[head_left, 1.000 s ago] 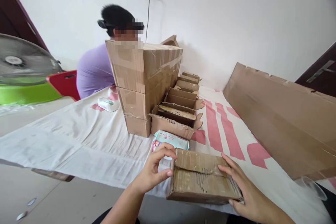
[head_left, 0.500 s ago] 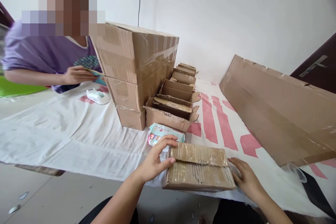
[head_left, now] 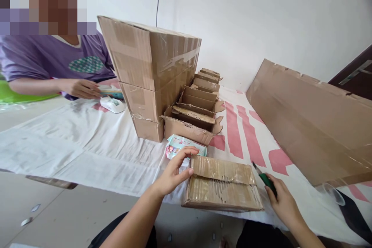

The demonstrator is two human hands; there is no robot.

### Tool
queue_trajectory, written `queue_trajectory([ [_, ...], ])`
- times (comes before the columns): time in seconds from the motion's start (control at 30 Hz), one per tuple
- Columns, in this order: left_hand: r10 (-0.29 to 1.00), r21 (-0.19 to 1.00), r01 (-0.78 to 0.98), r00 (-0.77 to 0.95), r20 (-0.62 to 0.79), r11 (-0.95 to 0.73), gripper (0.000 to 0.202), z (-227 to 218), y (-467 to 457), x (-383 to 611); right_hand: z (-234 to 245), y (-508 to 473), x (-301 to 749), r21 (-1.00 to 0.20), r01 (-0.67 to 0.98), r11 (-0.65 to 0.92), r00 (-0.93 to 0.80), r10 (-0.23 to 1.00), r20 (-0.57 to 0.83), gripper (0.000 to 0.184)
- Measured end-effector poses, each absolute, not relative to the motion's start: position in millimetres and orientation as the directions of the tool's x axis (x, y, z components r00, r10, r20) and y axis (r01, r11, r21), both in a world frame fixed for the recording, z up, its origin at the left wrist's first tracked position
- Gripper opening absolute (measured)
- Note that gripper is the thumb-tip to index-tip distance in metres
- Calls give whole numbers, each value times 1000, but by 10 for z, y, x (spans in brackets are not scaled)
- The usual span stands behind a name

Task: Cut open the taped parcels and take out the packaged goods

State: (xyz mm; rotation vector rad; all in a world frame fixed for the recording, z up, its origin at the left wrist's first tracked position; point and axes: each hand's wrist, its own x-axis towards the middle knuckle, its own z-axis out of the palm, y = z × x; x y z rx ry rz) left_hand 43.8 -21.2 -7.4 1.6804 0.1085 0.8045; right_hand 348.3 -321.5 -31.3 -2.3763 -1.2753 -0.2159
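Note:
A small brown cardboard box [head_left: 223,193] with a taped top flap lies at the table's front edge. My left hand [head_left: 177,172] grips its left end, thumb at the front and fingers over the back corner. In my right hand [head_left: 281,197], closed round the green handle, is a utility knife [head_left: 266,182]. Its bare blade points up and left, just off the box's right end. Behind the box, near my left fingertips, lies a pale turquoise soft packet [head_left: 186,145] with printed figures.
Large taped cartons [head_left: 174,62] stand stacked at centre left, beside a row of open boxes [head_left: 192,128]. A tall cardboard panel [head_left: 314,128] borders the right. Across the table a person in purple [head_left: 37,62] handles a packet near a white tape dispenser [head_left: 112,104].
My right hand has come up and away from the box's right side, bringing the knife into plain view. My left hand stays on the box. The person opposite has lowered the packet.

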Motion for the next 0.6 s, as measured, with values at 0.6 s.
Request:
queue_trajectory([
  [0.6,389,898,-326,817,425,-297,38,-15,-220,440,984,-2724,2505,16,992,125,-118,882,456,48],
])
